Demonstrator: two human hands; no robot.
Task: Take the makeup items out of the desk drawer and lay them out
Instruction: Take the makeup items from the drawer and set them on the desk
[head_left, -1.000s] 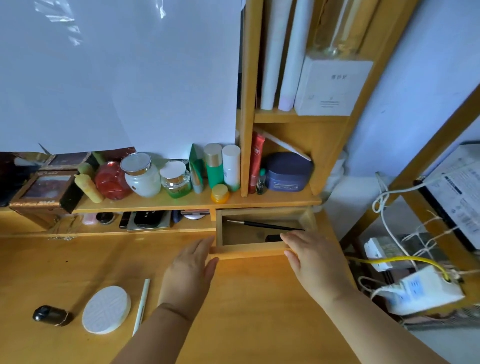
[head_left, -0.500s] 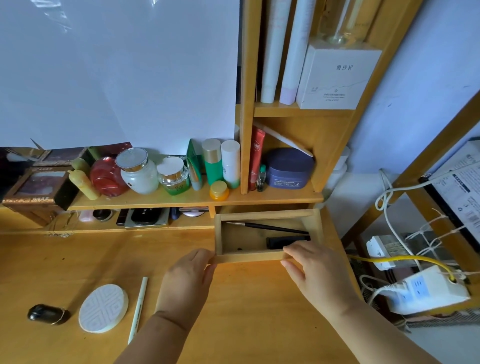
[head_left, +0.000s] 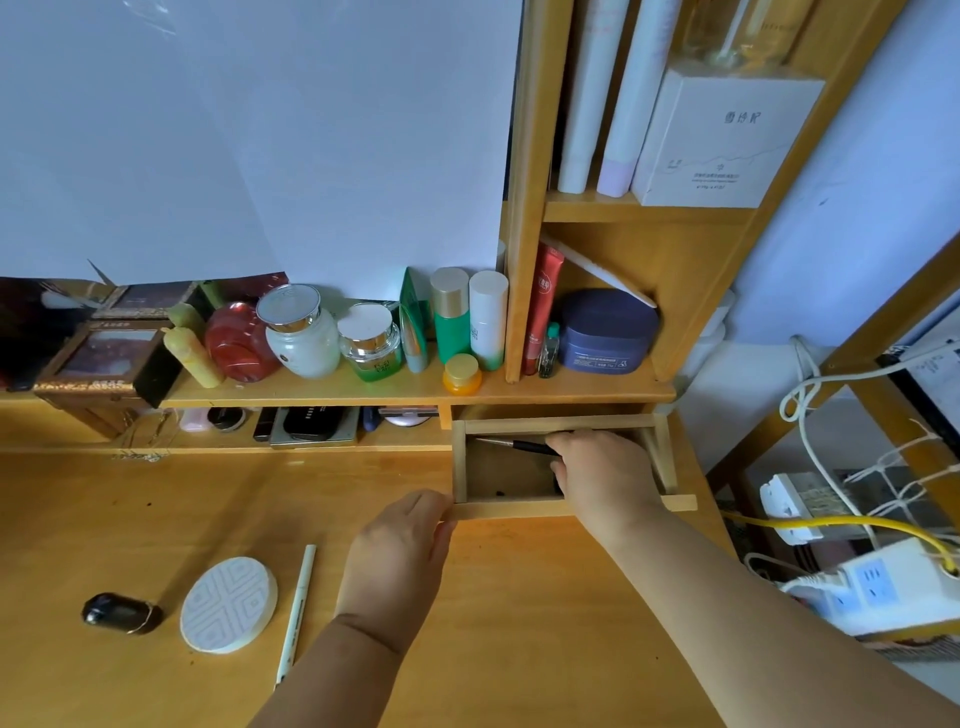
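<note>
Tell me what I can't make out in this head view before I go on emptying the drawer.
- Right hand covers the right half of the drawer; anything under it is hidden.
- Brush: its back end disappears under the fingers, so a grip can't be confirmed.
- Left hand: its fingertips are behind the drawer's front corner.
- Items in the slot under the shelf are shadowed and too small to identify.

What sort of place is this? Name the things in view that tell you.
Probably a bedroom or dorm desk used as a vanity: skincare jars line the wooden shelf, a power strip sits alongside, and a small drawer stands open.
</note>
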